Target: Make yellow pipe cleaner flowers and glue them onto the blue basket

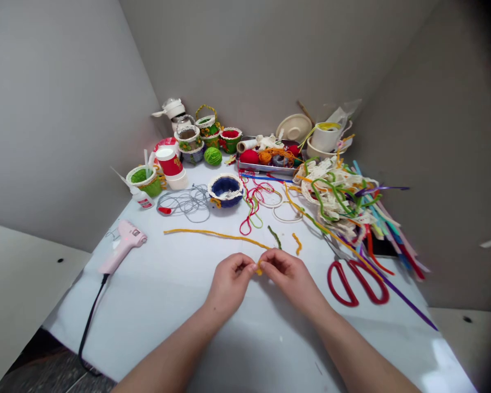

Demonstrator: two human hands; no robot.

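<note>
My left hand (231, 281) and my right hand (290, 275) meet at the near middle of the table, thumbs and fingertips pinched together. Between them a small curled bit of yellow pipe cleaner (259, 268) shows, both hands gripping it. A long yellow pipe cleaner (216, 234) stretches leftward from behind my fingers; whether it joins the held bit is hidden. Just beyond my right hand lie a short green piece (275, 237) and a short yellow piece (297, 244). Farther back sits a dark blue bowl-shaped basket (226, 191) with a white rim and a yellow flower.
A pink glue gun (125, 245) with a black cord lies left. Red-handled scissors (358, 281) rest at right, beside a heap of lace and pipe cleaners (335, 191). Behind are a tray of yarn (270, 168), small baskets (188, 136), a glue bottle (142, 198) and tangled grey cord (188, 202).
</note>
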